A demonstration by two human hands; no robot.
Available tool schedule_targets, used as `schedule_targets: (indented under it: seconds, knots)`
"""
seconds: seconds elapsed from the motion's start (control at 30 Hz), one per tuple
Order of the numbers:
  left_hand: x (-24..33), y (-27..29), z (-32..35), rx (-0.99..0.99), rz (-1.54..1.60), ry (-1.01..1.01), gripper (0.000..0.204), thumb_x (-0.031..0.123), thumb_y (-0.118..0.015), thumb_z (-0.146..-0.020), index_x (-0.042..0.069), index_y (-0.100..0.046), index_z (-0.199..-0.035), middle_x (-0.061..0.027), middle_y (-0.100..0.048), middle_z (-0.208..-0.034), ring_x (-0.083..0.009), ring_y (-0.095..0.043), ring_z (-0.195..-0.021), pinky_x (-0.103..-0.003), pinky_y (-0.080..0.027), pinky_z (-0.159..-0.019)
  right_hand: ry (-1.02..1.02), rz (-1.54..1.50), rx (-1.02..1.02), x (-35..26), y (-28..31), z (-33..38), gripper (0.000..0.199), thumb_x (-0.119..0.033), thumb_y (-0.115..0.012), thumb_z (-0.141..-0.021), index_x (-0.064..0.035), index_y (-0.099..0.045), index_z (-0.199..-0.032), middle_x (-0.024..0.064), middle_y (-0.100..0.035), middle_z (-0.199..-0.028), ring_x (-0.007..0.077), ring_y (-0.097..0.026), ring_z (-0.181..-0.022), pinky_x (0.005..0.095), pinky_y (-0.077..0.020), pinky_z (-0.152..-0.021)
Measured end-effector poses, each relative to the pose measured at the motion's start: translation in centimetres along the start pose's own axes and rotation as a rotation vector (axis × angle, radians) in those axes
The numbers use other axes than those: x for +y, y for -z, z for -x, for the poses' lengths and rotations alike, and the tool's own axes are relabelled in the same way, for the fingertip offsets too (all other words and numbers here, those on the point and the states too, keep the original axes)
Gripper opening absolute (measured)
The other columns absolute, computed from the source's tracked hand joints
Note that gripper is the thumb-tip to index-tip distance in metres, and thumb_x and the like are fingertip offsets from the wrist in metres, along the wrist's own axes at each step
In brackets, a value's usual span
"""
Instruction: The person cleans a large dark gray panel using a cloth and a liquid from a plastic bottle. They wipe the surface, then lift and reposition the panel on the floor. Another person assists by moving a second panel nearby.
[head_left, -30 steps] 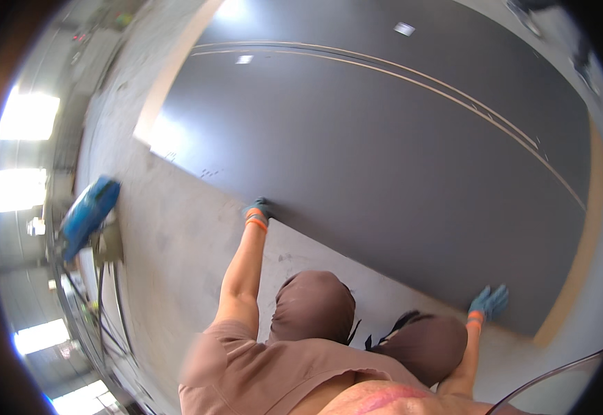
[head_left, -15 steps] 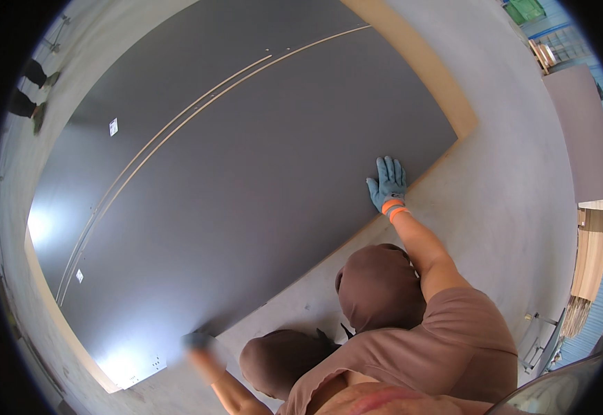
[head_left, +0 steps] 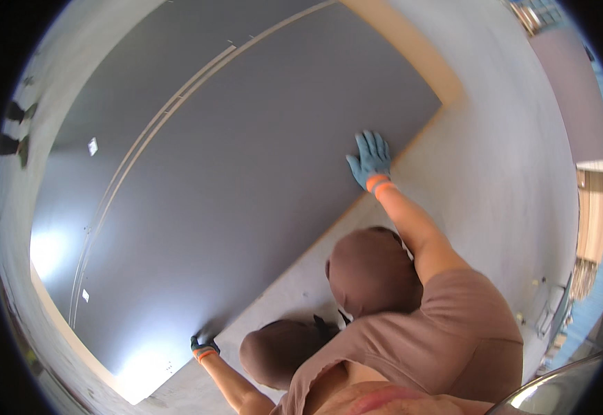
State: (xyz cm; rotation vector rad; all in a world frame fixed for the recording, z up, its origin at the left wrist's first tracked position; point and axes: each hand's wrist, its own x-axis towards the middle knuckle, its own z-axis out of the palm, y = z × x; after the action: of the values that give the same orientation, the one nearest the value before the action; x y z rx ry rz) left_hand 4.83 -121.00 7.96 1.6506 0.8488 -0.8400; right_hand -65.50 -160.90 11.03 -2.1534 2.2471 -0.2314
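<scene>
While you kneel on the pale floor (head_left: 509,173), your two knees in brown trousers (head_left: 374,273) are the nearest things in the view, low and a little right of the middle. Your hands are well apart, each one at the near long edge of the big dark grey panel (head_left: 246,187). Your left hand (head_left: 204,346), in a dark glove with an orange cuff, is at the lower left, close to the near corner of the panel; its fingers seem curled at the edge, but it is small and in shadow, so you cannot tell if it really grips. Your right hand (head_left: 370,159), in a blue glove with an orange cuff, lies flat with fingers spread on the top face of the panel, just inside the edge near its right corner, and holds nothing. The panel lies flat on the floor and fills the middle and left of the view. A thin pale line (head_left: 170,114) runs along its length, nearer to the far side. Beyond the far right end, a light wooden board (head_left: 405,41) shows beside the panel.
</scene>
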Motion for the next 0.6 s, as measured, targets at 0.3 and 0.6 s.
schedule_targets:
  seconds: [0.3,0.6]
  knots:
    - [1.1,-0.2,0.5,0.043,-0.102,0.043,0.041,0.035,-0.063,-0.087,0.01,-0.067,-0.119,-0.0134,-0.065,-0.127,-0.03,-0.062,-0.112,-0.043,-0.056,-0.093,-0.015,0.03,-0.03,0.0,-1.1,-0.1,0.072,-0.051,-0.057,-0.093,-0.0134,-0.037,-0.152,0.012,-0.034,-0.158,0.0373,-0.027,-0.146,0.0508,-0.0187,-0.122]
    - [0.9,0.3,-0.5,0.048,-0.139,-0.013,0.047,0.041,-0.066,-0.086,0.011,-0.064,-0.121,-0.013,-0.065,-0.127,-0.03,-0.064,-0.109,-0.041,-0.058,-0.089,-0.03,0.022,-0.001,0.5,-1.0,0.0,0.071,-0.049,-0.057,-0.093,-0.0134,-0.038,-0.151,0.0129,-0.035,-0.158,0.0375,-0.028,-0.146,0.0508,-0.0209,-0.121]
